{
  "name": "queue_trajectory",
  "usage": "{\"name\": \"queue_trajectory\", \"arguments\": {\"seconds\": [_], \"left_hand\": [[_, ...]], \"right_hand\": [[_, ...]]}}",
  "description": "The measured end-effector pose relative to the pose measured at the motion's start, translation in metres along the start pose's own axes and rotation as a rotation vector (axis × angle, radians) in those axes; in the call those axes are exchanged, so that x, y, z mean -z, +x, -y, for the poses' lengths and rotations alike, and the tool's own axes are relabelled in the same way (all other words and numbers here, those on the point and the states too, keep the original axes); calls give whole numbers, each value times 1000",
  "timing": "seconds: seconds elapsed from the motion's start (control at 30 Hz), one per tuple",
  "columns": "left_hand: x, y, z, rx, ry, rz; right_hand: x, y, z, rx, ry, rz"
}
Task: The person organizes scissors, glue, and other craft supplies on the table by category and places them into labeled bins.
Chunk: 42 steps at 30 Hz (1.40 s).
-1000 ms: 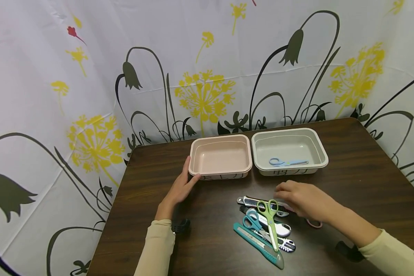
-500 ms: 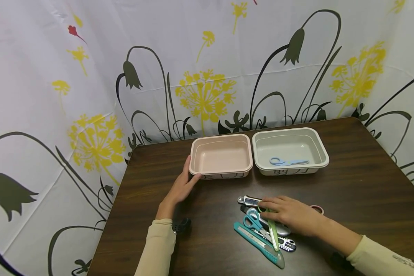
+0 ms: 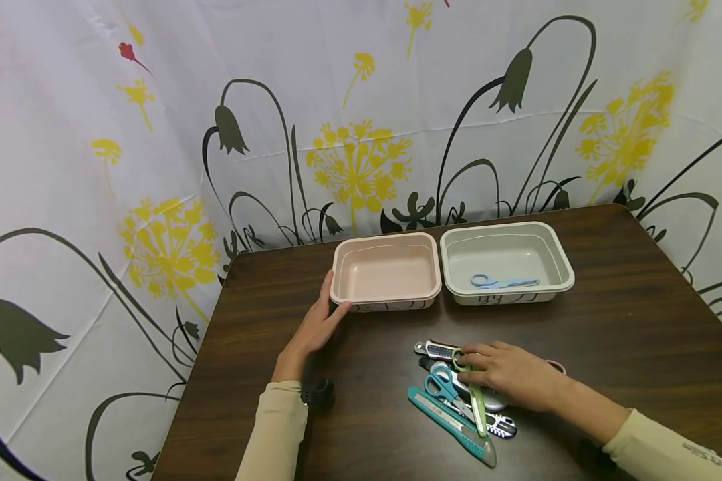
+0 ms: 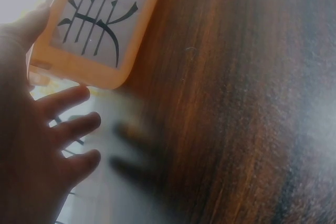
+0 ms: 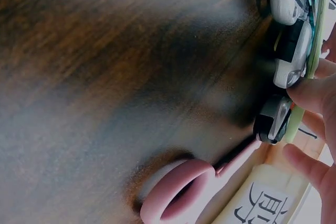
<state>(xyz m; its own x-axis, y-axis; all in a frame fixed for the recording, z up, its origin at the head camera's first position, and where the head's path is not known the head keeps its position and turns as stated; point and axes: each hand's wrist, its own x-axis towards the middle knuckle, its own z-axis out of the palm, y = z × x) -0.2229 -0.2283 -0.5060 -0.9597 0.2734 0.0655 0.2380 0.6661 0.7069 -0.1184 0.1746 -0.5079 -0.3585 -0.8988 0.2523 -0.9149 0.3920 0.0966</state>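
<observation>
My left hand (image 3: 309,327) rests at the near left corner of a pink plastic bin (image 3: 387,267), thumb at the front and fingers along the side. In the left wrist view, the other fingertips (image 4: 79,127) are spread below the bin's orange-looking corner (image 4: 105,74). My right hand (image 3: 508,374) pinches green scissors (image 3: 477,404) near their handle loops, on top of a pile. Under and beside them lie teal-handled scissors (image 3: 440,384), a teal utility knife (image 3: 448,422) and several white-and-black utility knives (image 3: 439,351). Pink scissors (image 5: 184,187) lie close behind the right hand, mostly hidden in the head view.
A pale grey-green bin (image 3: 502,254) stands right of the pink one, with light blue scissors (image 3: 502,282) inside. Both bins have black writing on their fronts. They stand near the back edge of the dark wooden table (image 3: 638,300), before a flower-printed curtain (image 3: 361,100).
My right hand has moved left and nearer from beside the pink scissors onto the green scissors, whose handle has shifted slightly right. My left hand has stayed at the pink bin.
</observation>
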Motion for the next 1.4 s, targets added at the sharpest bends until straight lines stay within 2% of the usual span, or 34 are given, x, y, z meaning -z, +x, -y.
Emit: {"name": "queue_trajectory", "arguments": {"seconds": [0.33,0.6,0.93,1.13,1.4], "left_hand": [[-1,1,3,-9,-5,1],[-2,1,2,-4,-8,6],[0,1,-1,15,-19,8],[0,-1,-1,12,-23,7],[-1,1,0,1,-14,5]], "right_hand": [[2,0,-1,26,-33,-18],[4,-2,-2,6,-2,-23],[14,-4,-7,-16,-31,-49],[29,-7,-17,-77,1,-97],[54,-15,-41,-178,-14,-130]]}}
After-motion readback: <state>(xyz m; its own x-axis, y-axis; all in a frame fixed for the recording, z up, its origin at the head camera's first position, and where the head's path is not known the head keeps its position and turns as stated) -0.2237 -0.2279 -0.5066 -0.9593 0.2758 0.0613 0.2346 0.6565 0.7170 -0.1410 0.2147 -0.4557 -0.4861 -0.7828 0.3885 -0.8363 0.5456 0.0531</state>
